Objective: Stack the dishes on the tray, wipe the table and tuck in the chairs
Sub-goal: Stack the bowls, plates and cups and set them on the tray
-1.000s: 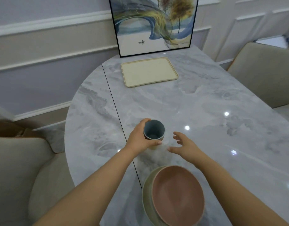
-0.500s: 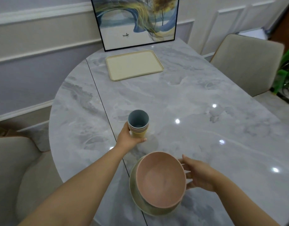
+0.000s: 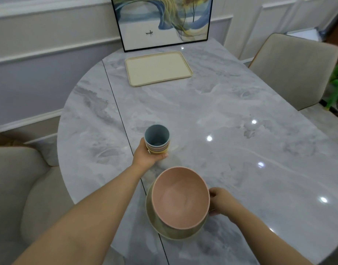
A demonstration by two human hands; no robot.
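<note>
A stack of nested cups (image 3: 157, 139), blue one on top, is held just above the marble table (image 3: 231, 115) by my left hand (image 3: 147, 156), whose fingers curl around its lower part. Near the front edge sits a pink bowl (image 3: 180, 196) nested in a green bowl (image 3: 170, 229). My right hand (image 3: 220, 200) grips the right rim of that bowl stack. A cream tray (image 3: 158, 68) lies at the far end of the table with nothing on it.
A framed painting (image 3: 162, 22) leans on the wall behind the tray. One beige chair (image 3: 296, 69) stands at the table's right side, another (image 3: 17, 197) at the left. A dark seam (image 3: 122, 119) runs along the tabletop.
My right hand has moved from beside the cups back to the bowls and closed on their right rim. My left hand keeps hold of the cup stack. The view has tilted and shifted.
</note>
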